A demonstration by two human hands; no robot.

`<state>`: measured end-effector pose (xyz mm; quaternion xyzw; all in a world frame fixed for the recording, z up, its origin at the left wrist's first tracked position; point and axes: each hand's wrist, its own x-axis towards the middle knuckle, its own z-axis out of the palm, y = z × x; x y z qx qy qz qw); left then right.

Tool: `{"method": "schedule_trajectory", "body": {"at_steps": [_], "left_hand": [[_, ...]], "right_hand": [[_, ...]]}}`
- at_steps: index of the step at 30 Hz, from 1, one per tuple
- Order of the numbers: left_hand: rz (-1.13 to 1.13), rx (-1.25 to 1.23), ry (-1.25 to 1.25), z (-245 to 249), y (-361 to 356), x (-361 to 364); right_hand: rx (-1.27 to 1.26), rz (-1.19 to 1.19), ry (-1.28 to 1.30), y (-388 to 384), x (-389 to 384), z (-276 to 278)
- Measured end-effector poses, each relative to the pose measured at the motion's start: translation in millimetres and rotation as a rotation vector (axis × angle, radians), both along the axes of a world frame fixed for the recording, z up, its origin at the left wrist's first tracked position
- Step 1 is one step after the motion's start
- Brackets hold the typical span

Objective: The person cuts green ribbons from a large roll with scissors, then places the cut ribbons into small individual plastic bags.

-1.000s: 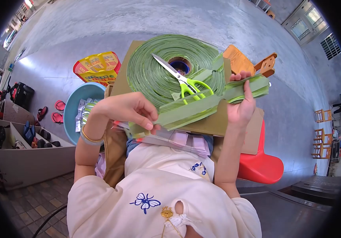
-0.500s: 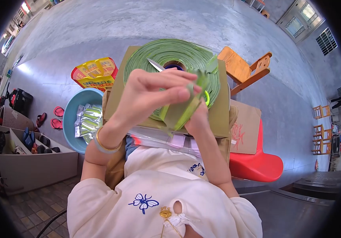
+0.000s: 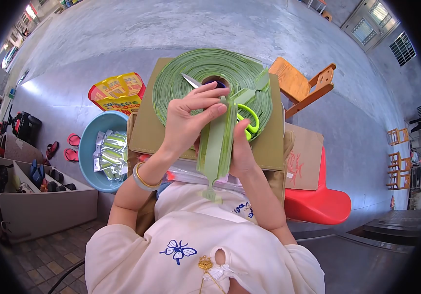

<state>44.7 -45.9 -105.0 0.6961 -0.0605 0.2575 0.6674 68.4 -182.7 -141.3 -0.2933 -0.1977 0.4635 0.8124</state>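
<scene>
Through the head camera I have the left hand (image 3: 191,113) with its grip nearly closed, thumb and fingertips brought together on the narrow upper end of a folded green strip (image 3: 214,144). My right hand (image 3: 240,152) has its grip curled around the strip from behind: the thumb stands up along the right edge, fingertips just show past the left one, and the strip fills the space between. The strip hangs close to upright in front of the near edge of the worktop (image 3: 144,139), narrowing at the bottom to a small flared end that I see over the white shirt (image 3: 171,223). Right behind the hands, a big flat roll of green strip (image 3: 176,88) lies on the worktop, and on it rest scissors with lime handles (image 3: 255,120), partly covered by the left hand, the blade tip pointing away to the left. Farther out I have a blue basin (image 3: 88,147) on the left holding silvery-green packs (image 3: 112,156), a yellow and red bag (image 3: 118,90) beyond it, and on the right a wooden chair (image 3: 291,81), a cardboard sheet (image 3: 304,154) and a red chair (image 3: 325,203).
</scene>
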Motion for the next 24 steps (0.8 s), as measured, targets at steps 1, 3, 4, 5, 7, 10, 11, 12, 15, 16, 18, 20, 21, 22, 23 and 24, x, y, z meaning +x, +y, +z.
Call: {"method": "schedule_trajectory", "body": {"at_steps": [1,3,4,5,7,10,11,12,15,16,18,20,21,22,23,24], "left_hand": [[0.013,0.005,-0.014,-1.0,0.3,-2.0],[-0.004,-0.047,0.022,-0.8,1.4,-7.8],[-0.013,-0.074,0.041,-1.0,2.1,-10.8],[-0.044,-0.11,0.084,-0.9,4.4,-14.3],[-0.108,-0.185,0.172,0.0,9.9,-21.2],[-0.199,-0.273,0.129,1.1,14.4,-22.3],[-0.21,-0.344,0.135,4.4,14.3,-22.3],[-0.223,-0.416,0.14,10.1,13.2,-22.0],[-0.287,-0.432,0.227,24.4,15.6,-20.9],[-0.312,-0.403,0.269,26.4,18.0,-19.9],[-0.363,-0.342,0.311,16.9,25.4,-15.8],[-0.37,-0.292,0.344,15.2,26.5,-14.2],[-0.35,-0.272,0.357,18.4,26.0,-14.6],[-0.33,-0.251,0.369,20.3,25.5,-14.8],[-0.316,-0.225,0.358,19.0,25.1,-14.4],[-0.302,-0.199,0.347,17.0,24.5,-14.0]], "right_hand": [[-0.104,-0.046,-0.075,1.0,-2.5,5.4],[-0.309,-0.138,-0.225,4.5,-8.9,20.6],[-0.262,-0.065,-0.149,5.3,-7.5,19.0],[-0.216,0.007,-0.072,5.0,-4.1,16.1],[-0.176,0.11,0.015,1.8,-0.4,16.0],[-0.157,0.222,0.064,-4.0,3.2,19.9],[-0.127,0.268,0.093,-5.7,5.3,17.9],[-0.096,0.311,0.123,-7.2,7.0,15.7],[-0.052,0.42,0.142,-10.3,10.5,9.0],[-0.06,0.425,0.112,-9.9,10.3,9.3],[-0.076,0.433,0.054,-10.2,9.4,11.1],[-0.143,0.406,0.029,-10.8,9.5,12.7],[-0.176,0.393,0.016,-10.8,9.9,13.5],[-0.225,0.364,-0.005,-10.8,10.8,14.4],[-0.274,0.335,-0.025,-11.2,12.2,15.4],[-0.322,0.305,-0.046,-12.0,13.0,15.7]]}}
